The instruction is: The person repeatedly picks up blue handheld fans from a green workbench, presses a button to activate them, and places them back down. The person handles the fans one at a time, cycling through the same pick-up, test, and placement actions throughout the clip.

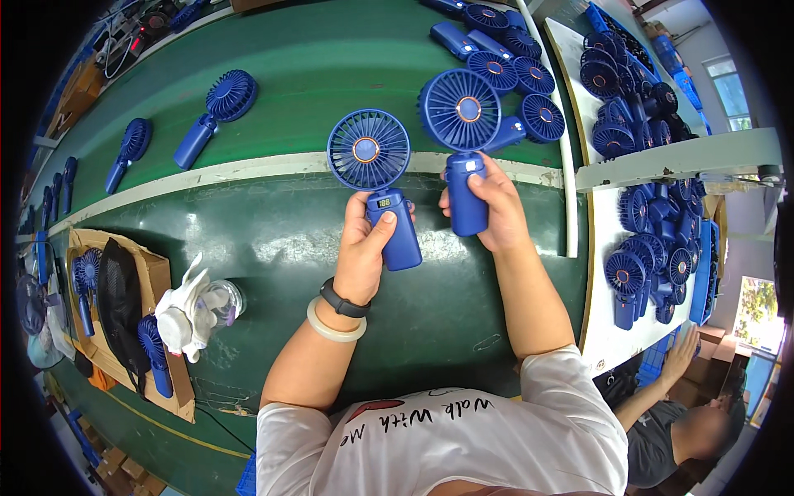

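Observation:
My left hand [365, 248] is wrapped around the handle of a blue handheld fan [397, 236], its thumb on the front just under a small lit display. The round head of that fan stands upright, with an orange ring at its centre. To its right, my right hand [496, 202] grips a second blue handheld fan [468, 207], thumb resting by a pale button on the handle. Both fans are held up over the green work surface [289, 248], side by side and apart. A black band and a pale bangle circle my left wrist.
More blue fans [496, 70] lie piled at the far right of the green belt [314, 66]; a few lie at its left. A white board [608, 223] on the right carries many fans. At left are a cardboard box [157, 273], white gloves [192, 310] and a jar [227, 302]. Another person [662, 438] sits lower right.

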The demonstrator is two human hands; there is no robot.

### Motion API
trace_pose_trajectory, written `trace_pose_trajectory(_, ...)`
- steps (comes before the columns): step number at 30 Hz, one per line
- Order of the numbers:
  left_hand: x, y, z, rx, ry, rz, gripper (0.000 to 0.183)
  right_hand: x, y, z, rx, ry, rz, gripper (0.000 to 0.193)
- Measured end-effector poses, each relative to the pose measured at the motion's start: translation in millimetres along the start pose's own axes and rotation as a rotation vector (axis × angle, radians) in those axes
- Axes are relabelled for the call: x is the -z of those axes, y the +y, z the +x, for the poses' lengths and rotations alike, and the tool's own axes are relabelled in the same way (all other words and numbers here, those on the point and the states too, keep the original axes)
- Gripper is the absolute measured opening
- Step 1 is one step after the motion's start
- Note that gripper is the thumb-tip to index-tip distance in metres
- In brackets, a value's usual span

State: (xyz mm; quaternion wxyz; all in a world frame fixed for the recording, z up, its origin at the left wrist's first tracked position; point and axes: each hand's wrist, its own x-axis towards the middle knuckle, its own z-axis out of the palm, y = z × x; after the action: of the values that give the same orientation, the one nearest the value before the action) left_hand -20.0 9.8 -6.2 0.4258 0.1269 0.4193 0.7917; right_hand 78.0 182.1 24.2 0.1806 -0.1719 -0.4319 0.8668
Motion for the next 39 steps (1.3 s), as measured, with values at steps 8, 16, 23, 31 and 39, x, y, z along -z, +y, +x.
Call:
trace_pose_trajectory(8, -20.5, 1.9, -9.4, 0.013, 0.077, -0.025, 0.076, -1.4, 17.0, 4.8, 0.011, 0.043, -0.130, 0.034)
trace_pose_trajectory(16, -6.4, -4.0, -9.1, 0.094, -0.064, 0.016, 0.050, 5.1, 15.4, 5.7, 0.008, 0.018, -0.148, 0.035)
trace_pose_trajectory(23, -6.5, -8.7, -6.0, 0.033, -0.088, -0.029, 0.042, 10.9, 23.9, 8.8, 0.044, 0.027, -0.172, 0.037)
trace_pose_trajectory(31, -14.8, -2.0, -8.7, 0.072, -0.031, -0.213, 0.074, 0.0, 29.5, 5.8, 0.498, -0.165, -0.852, 0.022)
trace_pose_trajectory(39, -5.0, 0.2, -11.1, 0.182, -0.109, -0.225, 0.074, 1.5, -20.7, 20.4, 0.434, 0.458, -1.816, 0.032)
